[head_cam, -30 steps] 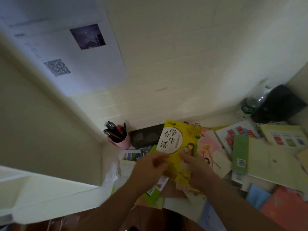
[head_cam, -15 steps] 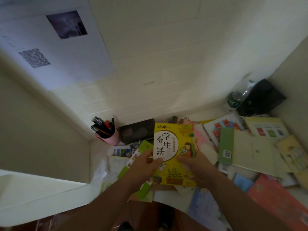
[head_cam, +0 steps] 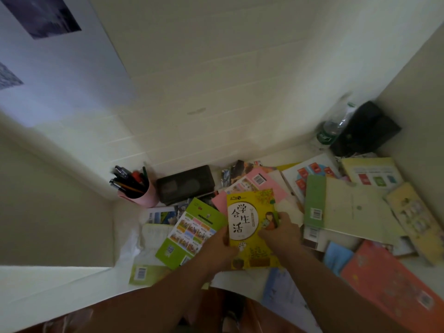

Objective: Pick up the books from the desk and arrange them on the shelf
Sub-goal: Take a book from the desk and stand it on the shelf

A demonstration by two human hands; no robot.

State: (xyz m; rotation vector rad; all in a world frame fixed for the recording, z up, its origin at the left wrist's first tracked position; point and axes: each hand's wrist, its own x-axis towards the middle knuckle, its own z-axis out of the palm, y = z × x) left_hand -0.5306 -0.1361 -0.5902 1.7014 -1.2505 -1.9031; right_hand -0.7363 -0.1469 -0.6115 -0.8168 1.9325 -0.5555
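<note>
Lowered yellow book (head_cam: 249,219), seemingly atop green book (head_cam: 192,233), near pen cup (head_cam: 139,192).

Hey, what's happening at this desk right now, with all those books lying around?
A person is holding a yellow book with both hands, the left hand at its left edge and the right hand at its right edge, above a desk littered with books. A green book lies just left of it, and a pink pen cup stands by the back wall. No shelf with books on it is in view.
</note>
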